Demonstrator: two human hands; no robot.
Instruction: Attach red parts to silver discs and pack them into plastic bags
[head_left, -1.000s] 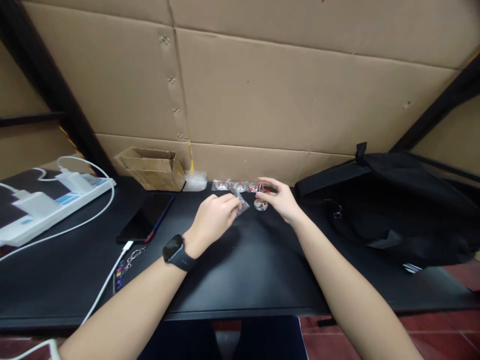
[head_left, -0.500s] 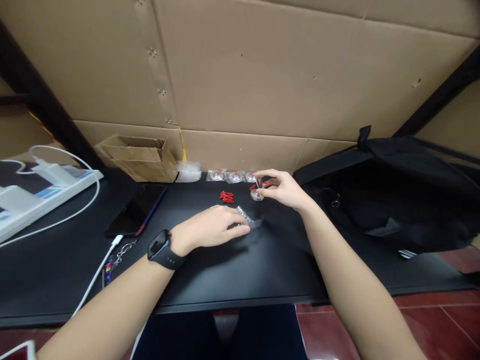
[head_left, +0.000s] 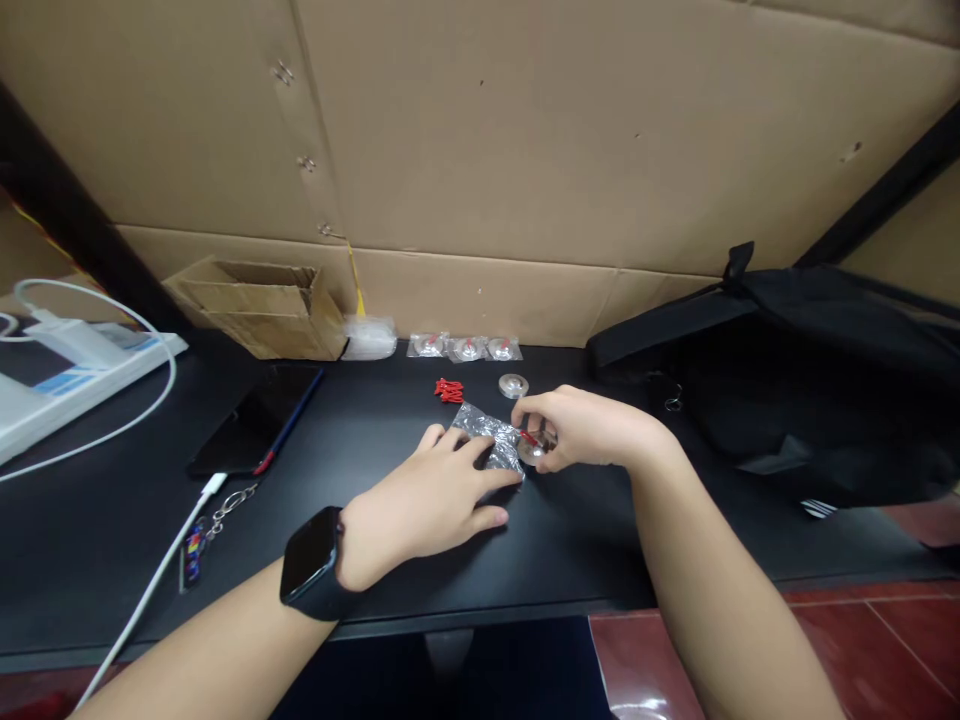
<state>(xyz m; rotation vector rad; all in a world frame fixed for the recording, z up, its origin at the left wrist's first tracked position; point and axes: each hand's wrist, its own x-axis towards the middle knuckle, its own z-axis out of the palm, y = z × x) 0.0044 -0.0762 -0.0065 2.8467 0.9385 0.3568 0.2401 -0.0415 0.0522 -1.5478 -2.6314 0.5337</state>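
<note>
My left hand [head_left: 450,490], with a black smartwatch [head_left: 310,552] on its wrist, lies with fingers spread on a crinkled clear plastic bag [head_left: 480,432]. At the bag's right end, my right hand [head_left: 577,430] grips a small shiny round disc [head_left: 531,450] with a bit of red cord on it. The fingers partly cover the disc, and whether it touches the bag's mouth I cannot tell. Behind the right hand a silvery round disc [head_left: 514,385] lies on the table. To its left is a bunch of folded red cord [head_left: 449,390].
Several bagged round discs [head_left: 466,348] line the back, beside stacked clear bags [head_left: 370,338] and an open cardboard box [head_left: 262,310]. A phone [head_left: 259,420], a white cable, a keychain [head_left: 193,550] and a power strip [head_left: 90,372] occupy the left. A black backpack [head_left: 795,390] fills the right.
My right hand has come nearer and down from the silvery disc to the bag, carrying the disc with red cord. My left hand's fingers have spread out over the bag.
</note>
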